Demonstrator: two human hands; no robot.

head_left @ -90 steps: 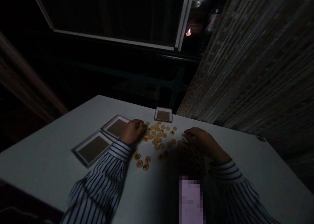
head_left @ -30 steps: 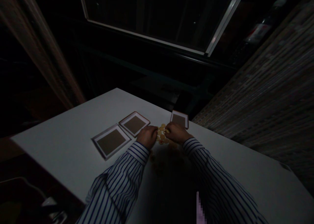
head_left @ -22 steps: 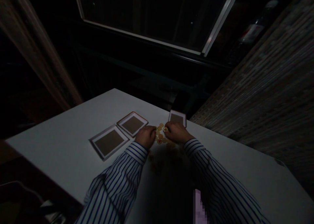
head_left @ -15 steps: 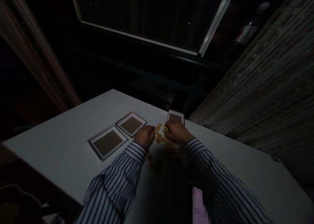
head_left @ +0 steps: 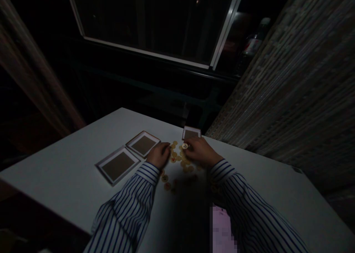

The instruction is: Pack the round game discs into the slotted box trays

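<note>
Several small round yellow tokens (head_left: 177, 157) with red or black marks lie scattered on a white table (head_left: 55, 179). My left hand (head_left: 158, 155) rests curled at the left edge of the pile, fingertips among the tokens. My right hand (head_left: 201, 152) pinches one pale token (head_left: 185, 146) between thumb and fingers, just above the pile. Both arms wear blue-striped white sleeves. The room is very dark.
Two shallow square trays with brown insides (head_left: 118, 165) (head_left: 142, 144) lie left of the pile, and a smaller one (head_left: 191, 133) stands just behind it. A woven blind (head_left: 291, 79) hangs at the right; a dark window (head_left: 149, 20) is behind the table.
My right hand came from the right side of the table to the pile and picked up one token. The camera view has shifted; my left hand stays at the pile's left edge.
</note>
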